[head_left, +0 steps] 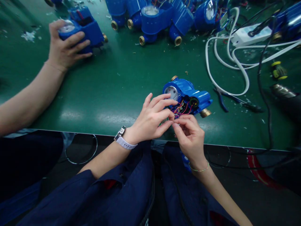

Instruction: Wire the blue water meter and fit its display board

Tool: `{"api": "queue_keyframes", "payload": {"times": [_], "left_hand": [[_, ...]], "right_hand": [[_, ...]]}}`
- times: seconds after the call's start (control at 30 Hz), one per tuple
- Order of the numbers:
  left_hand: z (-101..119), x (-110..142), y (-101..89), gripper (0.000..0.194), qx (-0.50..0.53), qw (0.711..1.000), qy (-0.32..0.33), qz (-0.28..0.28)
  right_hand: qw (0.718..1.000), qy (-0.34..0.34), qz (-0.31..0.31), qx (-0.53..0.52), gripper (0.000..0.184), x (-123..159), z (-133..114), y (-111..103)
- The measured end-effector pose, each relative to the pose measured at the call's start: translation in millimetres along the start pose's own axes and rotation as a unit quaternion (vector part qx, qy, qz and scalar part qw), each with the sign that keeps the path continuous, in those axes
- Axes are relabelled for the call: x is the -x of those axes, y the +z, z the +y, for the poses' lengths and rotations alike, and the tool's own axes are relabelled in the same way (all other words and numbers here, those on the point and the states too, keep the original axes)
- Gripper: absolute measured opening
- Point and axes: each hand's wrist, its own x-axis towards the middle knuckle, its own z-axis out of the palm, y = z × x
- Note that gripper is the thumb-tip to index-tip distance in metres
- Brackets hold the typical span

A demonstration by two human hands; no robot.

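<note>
A blue water meter (pixel 182 86) with brass pipe ends lies on the green table in front of me, its round dial facing up. Thin coloured wires (pixel 181 108) spill from its opened housing. My left hand (pixel 156 117) is at the meter's near side, thumb and index finger pinched at the wires, the other fingers stretched over the dial's edge. Close against it, my right hand (pixel 189 133) also pinches, its fingertips meeting those of the left. What lies between the fingertips is very small, apparently wire ends, partly hidden by the fingers.
At the left, a co-worker's hand (pixel 67 44) grips another blue meter (pixel 90 31). Several blue meters (pixel 152 22) stand along the back. To the right lie a white cable (pixel 246 77), a power strip (pixel 252 34), pliers (pixel 222 102), a yellow-black screwdriver (pixel 278 70) and a dark power tool (pixel 285 97).
</note>
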Motion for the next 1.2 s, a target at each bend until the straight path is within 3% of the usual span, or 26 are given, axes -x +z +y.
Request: {"api": "queue_keyframes", "payload": {"times": [0.2,0.37,0.6,0.77,1.0,1.2], "left_hand": [[1,0,0.6,0.008,0.017,0.999,-0.011,-0.035],[2,2,4.8,0.010,0.089,0.993,-0.037,-0.075],[0,4,9.5,0.006,0.158,0.984,-0.050,-0.067],[-8,6,6.9,0.009,0.180,0.980,-0.078,-0.035],[-2,7,4.4,0.006,0.067,0.996,-0.058,0.021],[9,1,5.9,0.009,-0.024,0.999,-0.007,0.028]], "right_hand": [[0.999,0.033,0.001,-0.023,0.007,3,1,0],[0.998,0.048,-0.005,-0.036,0.009,6,0,-1],[0.984,0.112,-0.019,-0.137,0.010,7,1,0],[0.975,0.131,0.016,-0.179,0.010,13,12,-2],[0.977,0.132,0.021,-0.164,0.010,14,11,-5],[0.995,0.076,0.020,-0.056,0.007,13,5,-10]]}}
